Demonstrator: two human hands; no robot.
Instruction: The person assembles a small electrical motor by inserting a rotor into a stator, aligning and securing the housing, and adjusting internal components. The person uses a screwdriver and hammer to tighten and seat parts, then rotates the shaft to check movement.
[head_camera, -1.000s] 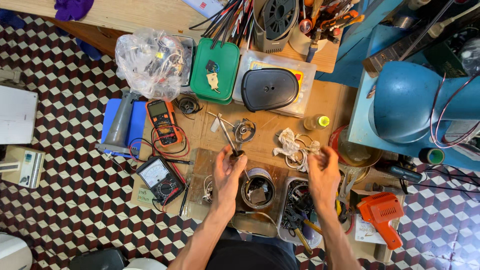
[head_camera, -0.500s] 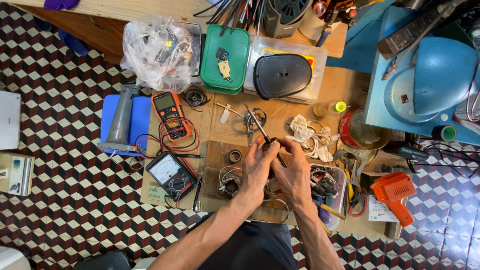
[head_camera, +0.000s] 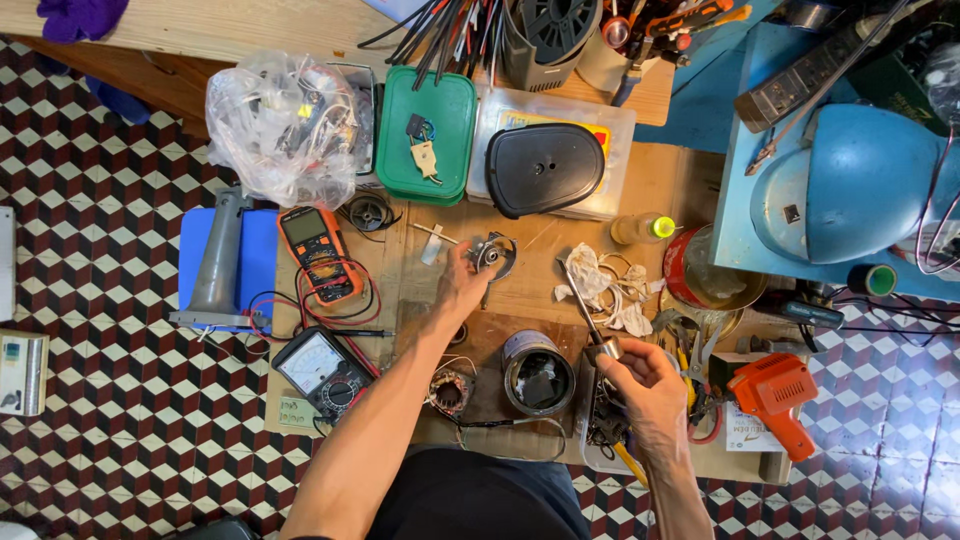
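The hands had parted: left hand (head_camera: 462, 285) reached out, pinching a round metal part (head_camera: 490, 253); right hand (head_camera: 648, 388) gripped a screwdriver (head_camera: 588, 312). Cluttered wooden bench (head_camera: 680, 180) over checkered tile floor (head_camera: 90, 420).

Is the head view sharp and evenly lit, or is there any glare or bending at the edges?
Head view: even light, soft shadows; glare on the plastic bag and blue dome; both hands sharp, left hand, right hand; floor lines bend slightly at the edges.

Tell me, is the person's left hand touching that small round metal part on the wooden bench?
Touching. The head view shows the left hand with its fingertips closed on the small round metal part, with no gap between them.
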